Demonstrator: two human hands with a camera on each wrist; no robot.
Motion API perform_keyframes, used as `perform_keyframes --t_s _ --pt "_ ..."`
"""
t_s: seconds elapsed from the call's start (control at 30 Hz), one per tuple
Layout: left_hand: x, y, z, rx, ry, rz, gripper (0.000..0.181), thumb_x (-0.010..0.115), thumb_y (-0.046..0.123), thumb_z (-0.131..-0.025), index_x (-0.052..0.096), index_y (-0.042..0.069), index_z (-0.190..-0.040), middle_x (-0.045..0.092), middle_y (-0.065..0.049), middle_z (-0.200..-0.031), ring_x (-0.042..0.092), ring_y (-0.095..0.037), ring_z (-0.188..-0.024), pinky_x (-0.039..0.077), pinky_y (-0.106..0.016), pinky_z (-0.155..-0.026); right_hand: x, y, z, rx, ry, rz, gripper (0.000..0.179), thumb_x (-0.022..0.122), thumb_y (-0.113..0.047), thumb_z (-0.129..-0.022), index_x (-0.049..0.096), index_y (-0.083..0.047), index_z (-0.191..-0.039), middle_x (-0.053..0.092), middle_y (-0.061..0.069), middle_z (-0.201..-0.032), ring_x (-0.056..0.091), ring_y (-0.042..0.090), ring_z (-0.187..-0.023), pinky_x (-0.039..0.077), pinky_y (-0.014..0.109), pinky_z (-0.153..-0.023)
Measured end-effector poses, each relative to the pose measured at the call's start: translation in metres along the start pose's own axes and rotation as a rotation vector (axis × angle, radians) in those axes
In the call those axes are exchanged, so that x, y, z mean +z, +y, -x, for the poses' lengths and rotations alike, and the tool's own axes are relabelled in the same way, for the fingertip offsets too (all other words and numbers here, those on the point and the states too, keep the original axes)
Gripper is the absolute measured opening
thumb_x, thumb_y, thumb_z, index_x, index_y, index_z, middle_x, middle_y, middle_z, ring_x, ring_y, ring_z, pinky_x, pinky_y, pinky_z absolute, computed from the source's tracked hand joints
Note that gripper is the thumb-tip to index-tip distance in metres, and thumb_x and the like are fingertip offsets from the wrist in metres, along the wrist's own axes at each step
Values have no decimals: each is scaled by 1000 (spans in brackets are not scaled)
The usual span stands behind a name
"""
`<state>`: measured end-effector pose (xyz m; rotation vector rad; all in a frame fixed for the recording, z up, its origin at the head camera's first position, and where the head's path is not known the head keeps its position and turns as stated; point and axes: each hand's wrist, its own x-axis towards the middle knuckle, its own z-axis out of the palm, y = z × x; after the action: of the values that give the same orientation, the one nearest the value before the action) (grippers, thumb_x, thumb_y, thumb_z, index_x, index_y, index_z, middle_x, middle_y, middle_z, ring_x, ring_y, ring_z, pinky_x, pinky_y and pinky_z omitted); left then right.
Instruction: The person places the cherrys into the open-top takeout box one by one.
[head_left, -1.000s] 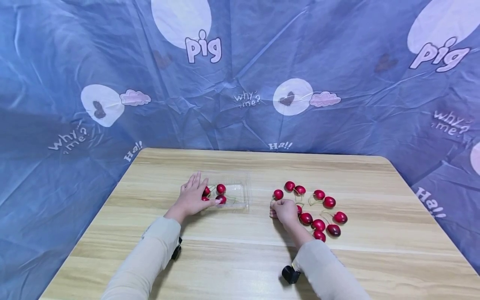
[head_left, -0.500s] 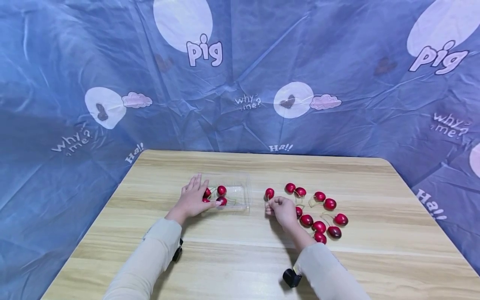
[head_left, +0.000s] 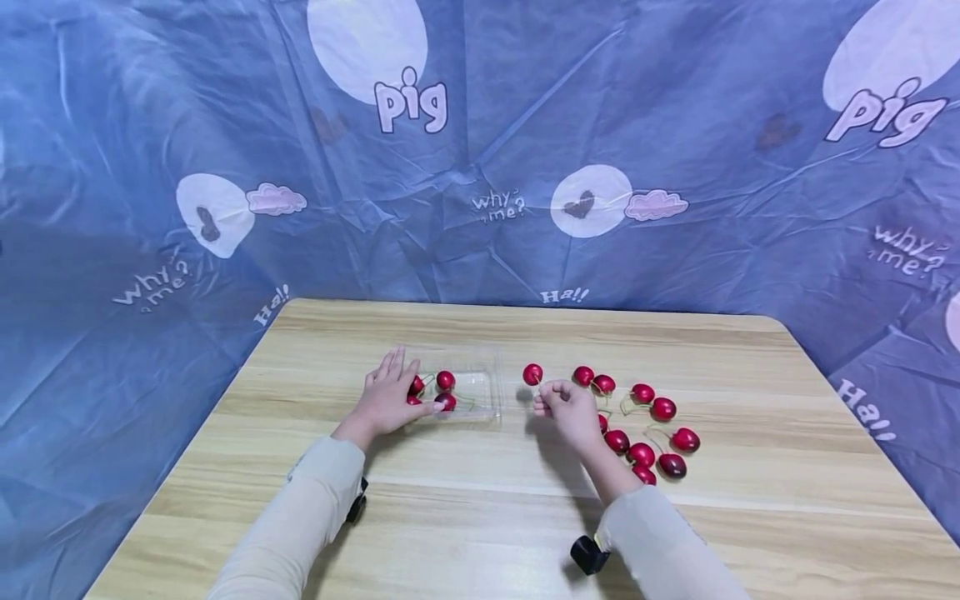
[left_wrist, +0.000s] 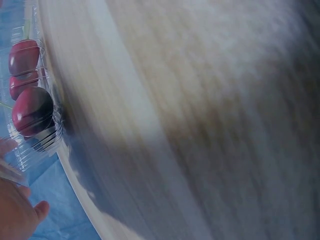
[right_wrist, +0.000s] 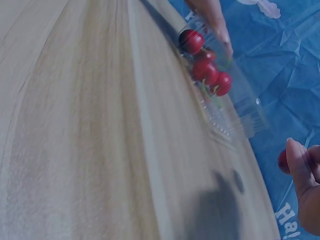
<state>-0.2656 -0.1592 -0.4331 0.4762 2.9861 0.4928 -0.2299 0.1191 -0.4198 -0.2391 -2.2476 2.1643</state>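
Observation:
My right hand (head_left: 567,412) pinches the stem of a red cherry (head_left: 532,374) between thumb and forefinger. This cherry hangs above the table, with its shadow below; in the right wrist view it is partly hidden behind the thumb. A clear plastic box (head_left: 483,385) lies to its left with several cherries inside, some partly covered by my left hand (head_left: 384,402). That hand rests over the box's left end, fingers spread and fairly straight, the thumb along the near side. In the left wrist view the box wall (left_wrist: 55,120) stands in front of the cherries.
Several loose cherries (head_left: 641,454) with stems lie scattered on the wooden table (head_left: 465,517), right of and behind my right hand. Behind the table's far edge hangs a blue printed cloth (head_left: 465,250). Each wrist carries a small black camera (head_left: 588,554).
My right hand has moved slightly left, then lifted the cherry off the table by its stem. The cherry has shifted left toward the box. My left hand stays on the box.

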Motion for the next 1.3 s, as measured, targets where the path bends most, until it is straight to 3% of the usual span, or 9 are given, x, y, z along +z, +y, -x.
perform_keyframes --t_s 0.43,0.97,1.3 --pt "0 0 1 9 7 3 96 40 72 -70 23 5 -136 3 -18 -142 -2 -32 -128 9 -55 -97 8 -15 4 -52 -39 -81 12 44 9 -85 49 19 -90 59 16 -72 60 18 -60 50 28 -63" --pt "1 -1 1 7 -4 3 94 42 70 -71 23 5 -137 1 -18 -142 -4 -31 -128 8 -55 -97 25 -15 -6 -26 -136 -130 15 43 6 -86 46 20 -91 59 11 -69 58 12 -61 50 27 -63" --pt "1 0 2 -7 3 35 100 38 76 -66 21 8 -137 1 -15 -143 -4 -29 -129 8 -53 -98 42 -16 -12 -7 -189 -138 15 43 7 -86 47 21 -91 60 13 -69 58 13 -61 50 27 -63"
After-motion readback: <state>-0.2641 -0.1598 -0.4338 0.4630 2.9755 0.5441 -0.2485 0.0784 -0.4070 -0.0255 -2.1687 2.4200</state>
